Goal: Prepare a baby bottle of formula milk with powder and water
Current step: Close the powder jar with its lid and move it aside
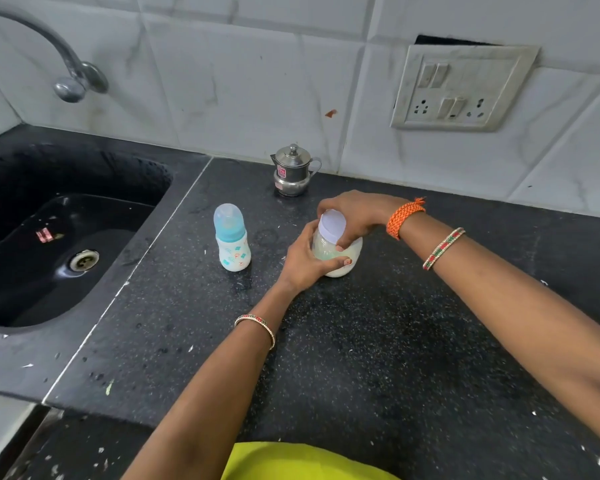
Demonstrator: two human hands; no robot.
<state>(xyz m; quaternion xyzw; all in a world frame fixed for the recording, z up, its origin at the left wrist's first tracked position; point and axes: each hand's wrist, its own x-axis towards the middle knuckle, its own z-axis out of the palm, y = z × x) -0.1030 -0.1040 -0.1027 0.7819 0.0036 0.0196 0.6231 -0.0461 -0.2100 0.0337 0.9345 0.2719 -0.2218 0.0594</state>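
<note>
You can't read any text here: red label on the steel pot (pixel 291 171) is too blurred, and the baby bottle (pixel 232 239) shows only pics, no words.

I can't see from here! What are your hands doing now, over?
Left hand grips jar; right hand grips lid. Baby bottle capped, untouched. Nothing in the way.

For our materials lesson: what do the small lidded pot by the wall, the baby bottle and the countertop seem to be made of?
Small shiny lidded pot: polished metal, probably steel; it mirrors light.
White baby bottle with blue cap: plastic, judging by its translucent cap.
Black speckled countertop: likely polished granite; glossy and flecked.
</note>
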